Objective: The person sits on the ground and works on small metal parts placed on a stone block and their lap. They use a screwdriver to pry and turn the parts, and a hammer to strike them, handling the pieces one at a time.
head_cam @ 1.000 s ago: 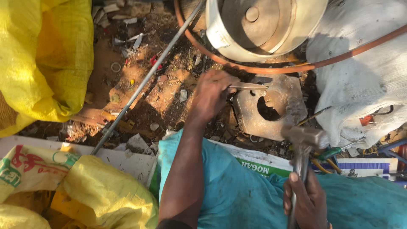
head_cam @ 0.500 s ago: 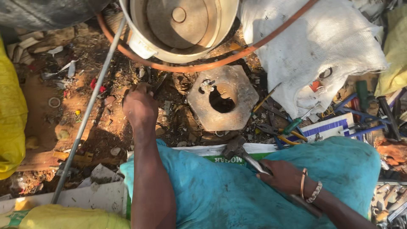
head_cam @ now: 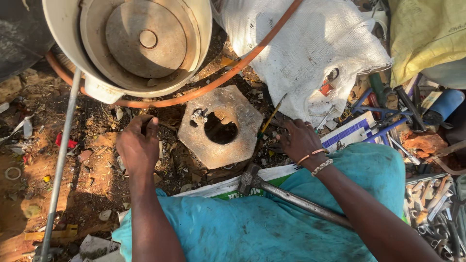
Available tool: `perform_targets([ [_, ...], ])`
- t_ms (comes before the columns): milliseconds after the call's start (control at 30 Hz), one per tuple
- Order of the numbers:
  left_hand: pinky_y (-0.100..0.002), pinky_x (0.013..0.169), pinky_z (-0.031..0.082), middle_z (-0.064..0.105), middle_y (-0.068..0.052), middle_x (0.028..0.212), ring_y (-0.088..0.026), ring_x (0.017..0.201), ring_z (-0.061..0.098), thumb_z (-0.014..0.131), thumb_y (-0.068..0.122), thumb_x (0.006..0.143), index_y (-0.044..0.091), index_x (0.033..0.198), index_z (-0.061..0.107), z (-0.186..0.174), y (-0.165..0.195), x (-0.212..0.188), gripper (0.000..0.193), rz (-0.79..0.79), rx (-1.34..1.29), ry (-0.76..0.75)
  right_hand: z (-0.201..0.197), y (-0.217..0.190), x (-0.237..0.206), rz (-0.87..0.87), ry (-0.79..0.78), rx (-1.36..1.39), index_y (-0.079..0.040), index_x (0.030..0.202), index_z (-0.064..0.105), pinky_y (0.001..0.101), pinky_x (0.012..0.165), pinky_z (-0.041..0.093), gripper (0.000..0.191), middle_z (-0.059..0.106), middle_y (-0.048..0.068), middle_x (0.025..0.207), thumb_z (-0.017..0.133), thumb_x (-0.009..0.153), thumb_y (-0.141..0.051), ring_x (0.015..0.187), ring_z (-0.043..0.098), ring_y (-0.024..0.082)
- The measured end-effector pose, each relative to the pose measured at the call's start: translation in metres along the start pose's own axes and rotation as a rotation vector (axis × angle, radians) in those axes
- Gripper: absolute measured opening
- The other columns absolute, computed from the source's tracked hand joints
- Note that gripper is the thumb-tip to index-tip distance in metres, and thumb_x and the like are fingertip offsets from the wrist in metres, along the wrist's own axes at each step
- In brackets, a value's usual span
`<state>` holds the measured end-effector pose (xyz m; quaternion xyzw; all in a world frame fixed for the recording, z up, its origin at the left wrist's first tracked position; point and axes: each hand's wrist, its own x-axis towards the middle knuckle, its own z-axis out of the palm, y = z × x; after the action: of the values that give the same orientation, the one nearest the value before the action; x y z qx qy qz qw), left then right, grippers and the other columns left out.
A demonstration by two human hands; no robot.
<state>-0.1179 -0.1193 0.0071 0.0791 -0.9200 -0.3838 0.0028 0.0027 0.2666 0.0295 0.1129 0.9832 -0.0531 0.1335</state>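
Littered dirt ground holds one hexagonal grey metal block with a hole [head_cam: 221,127] at centre, one steel hammer [head_cam: 291,196] lying below it on teal cloth [head_cam: 233,228], left hand [head_cam: 138,145] curled on debris, its grasp unclear, right hand [head_cam: 298,139] spread empty beside one white woven sack [head_cam: 310,53].

octagonal metal plate [head_cam: 221,128] with centre hole, flat on littered dirt

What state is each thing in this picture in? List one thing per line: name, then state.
Left hand: on the dirt, fingers curled, grip unclear.
Right hand: resting among scrap by the sack.
Hammer: lying across the lap, unheld.
Octagonal metal plate: flat on the ground, hole open.
White drum: tipped, open mouth facing the camera.
White sack: slumped, crumpled.
Orange hose: curved beside the drum.
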Motion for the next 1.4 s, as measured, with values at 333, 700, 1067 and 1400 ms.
perform_targets([
  [333,-0.041,0.062,0.054,0.079,-0.013,0.088,-0.022,0.069,0.073,0.076,0.026,0.094,0.012,0.108,0.079,0.005,0.004,0.001,0.020,0.003,-0.003,-0.078,0.009,0.068,0.004,0.256,-0.328,-0.179,-0.010,0.117,0.074,0.0488,0.091,0.059,0.041,0.075,0.018,0.114,0.070,0.087,-0.037,0.102,0.073,0.038],
  [700,-0.045,0.099,0.054,0.076,-0.011,0.117,-0.030,0.106,0.070,0.066,0.023,0.102,0.015,0.121,0.075,0.012,0.018,-0.010,0.022,0.461,-0.381,0.013,-0.145,-0.040,-0.110,-0.082,0.086,0.002,-0.022,0.133,0.073,0.0397,0.068,0.058,0.044,0.075,0.009,0.104,0.069,0.089,-0.022,0.077,0.073,0.027],
  [1067,-0.049,0.112,0.040,0.060,-0.009,0.139,-0.036,0.129,0.051,0.082,0.020,0.080,0.017,0.134,0.066,0.009,0.040,-0.017,0.056,0.653,-0.305,-0.183,-0.112,-0.119,-0.104,-0.384,0.183,0.181,-0.014,0.119,0.075,0.0386,0.062,0.057,0.035,0.075,0.010,0.098,0.077,0.084,-0.020,0.072,0.071,0.029],
  [1400,-0.048,0.117,0.040,0.049,-0.008,0.151,-0.038,0.139,0.044,0.081,0.004,0.073,0.019,0.138,0.065,0.012,0.046,-0.019,0.069,0.532,-0.282,-0.331,-0.097,-0.102,-0.111,-0.372,0.400,0.235,-0.012,0.115,0.076,0.0354,0.071,0.059,0.032,0.076,0.010,0.103,0.080,0.085,-0.021,0.085,0.074,0.026],
])
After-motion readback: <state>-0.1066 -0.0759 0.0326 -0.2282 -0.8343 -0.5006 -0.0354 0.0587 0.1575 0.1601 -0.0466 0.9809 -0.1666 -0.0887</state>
